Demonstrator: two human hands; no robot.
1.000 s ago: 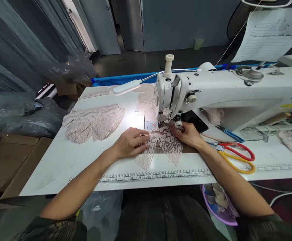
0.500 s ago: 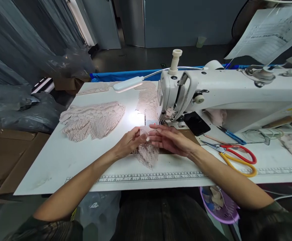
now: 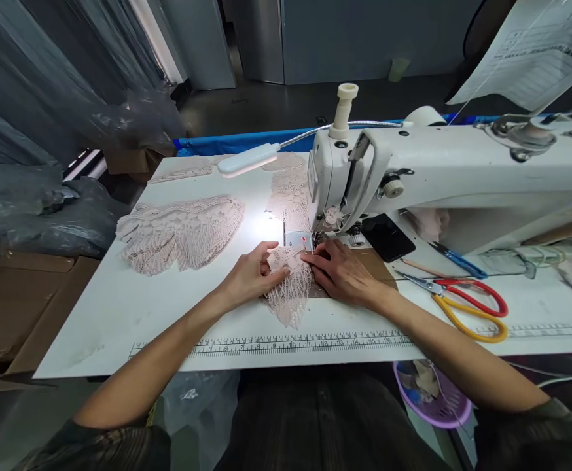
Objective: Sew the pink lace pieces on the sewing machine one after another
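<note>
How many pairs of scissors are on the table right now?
2: red-and-yellow scissors right of the right hand, and blue-handled scissors just behind them beneath the sewing machine arm. Others may be hidden.

lace piece (image 3: 290,291): pale pink openwork lace you have folded over on itself, narrow and leaf-shaped, lying flat on the white table just in front of the sewing machine's needle area.
pose: its top end sits near the metal plate under the needle; its scalloped, fringed lower end points toward you and stops short of the printed ruler.
contact: your left hand (image 3: 251,278) presses on its left edge with fingers spread; your right hand (image 3: 339,275) lies flat against its right edge, fingertips at the top end.
pattern: fan-like ribs and netting, with a denser motif near the top.
</note>
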